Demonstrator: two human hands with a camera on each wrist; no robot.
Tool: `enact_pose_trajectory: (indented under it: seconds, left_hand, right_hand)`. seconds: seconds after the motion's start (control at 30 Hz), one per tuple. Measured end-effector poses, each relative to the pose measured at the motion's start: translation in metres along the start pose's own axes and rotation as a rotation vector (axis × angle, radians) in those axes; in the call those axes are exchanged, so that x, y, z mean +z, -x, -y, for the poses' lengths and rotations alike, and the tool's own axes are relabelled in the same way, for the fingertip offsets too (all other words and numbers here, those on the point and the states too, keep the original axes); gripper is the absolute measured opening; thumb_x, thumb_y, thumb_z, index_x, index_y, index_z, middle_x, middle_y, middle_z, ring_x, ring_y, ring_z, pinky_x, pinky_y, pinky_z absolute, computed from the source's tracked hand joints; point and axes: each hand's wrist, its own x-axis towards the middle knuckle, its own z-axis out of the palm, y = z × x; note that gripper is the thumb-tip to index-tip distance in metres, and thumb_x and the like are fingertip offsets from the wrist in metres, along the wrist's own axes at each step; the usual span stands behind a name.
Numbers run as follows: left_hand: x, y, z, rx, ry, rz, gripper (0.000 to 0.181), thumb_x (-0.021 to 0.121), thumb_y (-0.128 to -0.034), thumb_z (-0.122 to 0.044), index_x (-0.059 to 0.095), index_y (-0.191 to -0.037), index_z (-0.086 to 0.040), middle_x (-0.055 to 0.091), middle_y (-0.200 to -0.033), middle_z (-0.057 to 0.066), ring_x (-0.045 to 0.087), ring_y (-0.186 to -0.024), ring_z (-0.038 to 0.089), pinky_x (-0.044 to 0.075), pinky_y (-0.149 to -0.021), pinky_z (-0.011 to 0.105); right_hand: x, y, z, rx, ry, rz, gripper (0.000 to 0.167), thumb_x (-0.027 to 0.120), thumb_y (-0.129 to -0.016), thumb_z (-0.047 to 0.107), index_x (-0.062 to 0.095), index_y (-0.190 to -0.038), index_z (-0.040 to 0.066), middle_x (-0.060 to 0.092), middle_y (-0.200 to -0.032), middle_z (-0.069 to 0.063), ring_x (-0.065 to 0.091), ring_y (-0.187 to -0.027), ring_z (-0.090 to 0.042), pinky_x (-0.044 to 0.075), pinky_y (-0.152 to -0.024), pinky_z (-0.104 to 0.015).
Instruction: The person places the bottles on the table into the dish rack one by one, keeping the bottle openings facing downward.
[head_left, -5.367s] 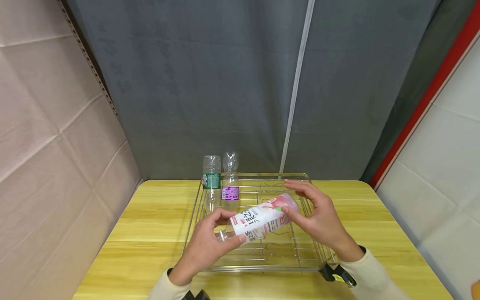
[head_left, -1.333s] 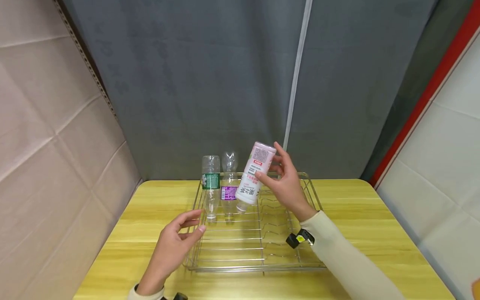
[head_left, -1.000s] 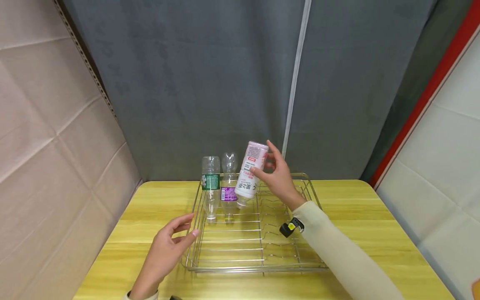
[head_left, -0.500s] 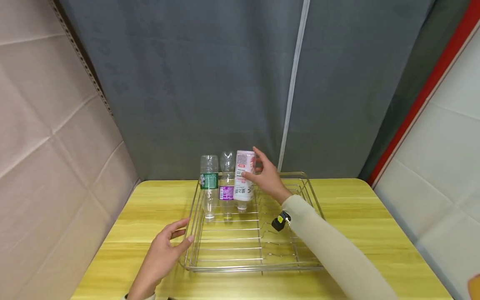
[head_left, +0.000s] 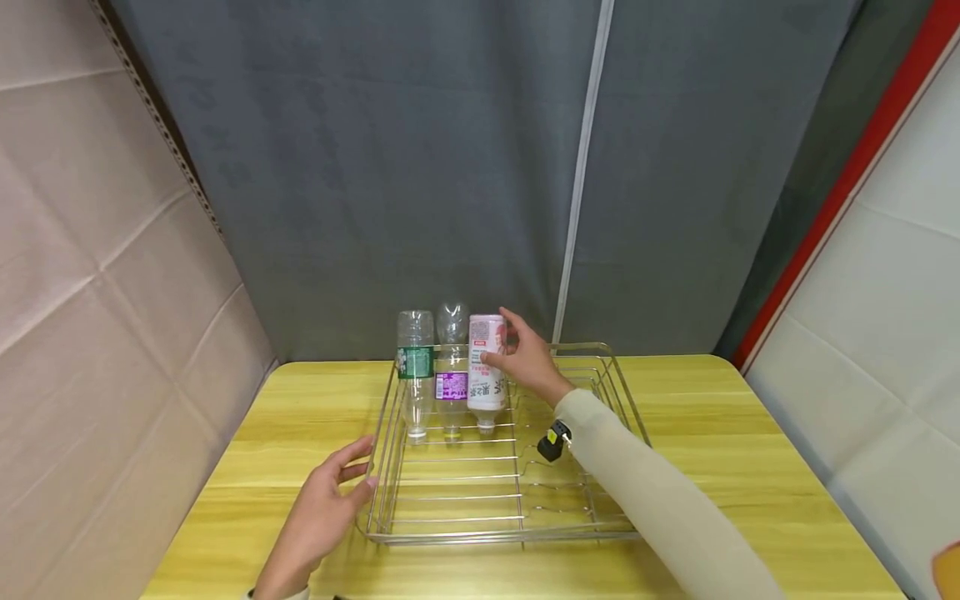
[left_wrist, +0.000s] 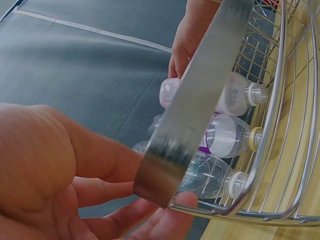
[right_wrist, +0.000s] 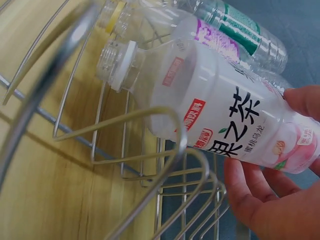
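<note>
My right hand (head_left: 534, 364) holds a white and pink peach oolong tea bottle (head_left: 485, 385) upside down, thumb on its near side and fingers behind. In the right wrist view the clear neck of this tea bottle (right_wrist: 185, 90) points at the rack wires. Beside it, to the left, stand an upside-down clear bottle with a purple label (head_left: 452, 387) and another with a green label (head_left: 416, 362). All are at the back left of a wire dish rack (head_left: 450, 540). My left hand (head_left: 318, 510) is at the rack's left rim, its fingers loosely spread.
The rack stands on a yellow wood-grain table (head_left: 697, 417). Wavy wire dividers (head_left: 555, 487) fill its right part. A grey curtain (head_left: 412, 167) hangs behind the table, and pale cloth walls flank it.
The tea bottle was held aslant by both hands, then by my right hand alone. It has moved left and down and turned upright, neck down. My left hand drew back to the rack's left side.
</note>
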Motion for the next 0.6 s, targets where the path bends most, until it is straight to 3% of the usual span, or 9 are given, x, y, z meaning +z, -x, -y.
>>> enact_pose_trajectory:
  seconds: [0.27, 0.6]
  left_hand:
    - [0.0011, 0.0019, 0.0008, -0.041, 0.108, 0.026, 0.058, 0.061, -0.1035, -0.002, 0.045, -0.159, -0.007, 0.043, -0.165, 0.016, 0.05, -0.144, 0.04, 0.062, -0.1, 0.042]
    - [0.0, 0.0013, 0.0023, -0.049, 0.114, 0.027, 0.059, 0.057, -0.1032, 0.002, 0.044, -0.159, -0.007, 0.043, -0.166, 0.017, 0.05, -0.143, 0.039, 0.062, -0.098, 0.041]
  right_hand:
    - [-0.0023, 0.0008, -0.0085, 0.029, -0.011, 0.025, 0.098, 0.086, -0.088, 0.013, 0.03, -0.168, 0.022, 0.059, -0.141, -0.017, 0.068, -0.119, -0.036, 0.064, -0.095, -0.046]
    - [-0.004, 0.0013, -0.0083, 0.041, -0.016, 0.086, 0.094, 0.082, -0.092, 0.014, 0.028, -0.168, 0.023, 0.053, -0.148, -0.019, 0.068, -0.12, -0.036, 0.063, -0.098, -0.045]
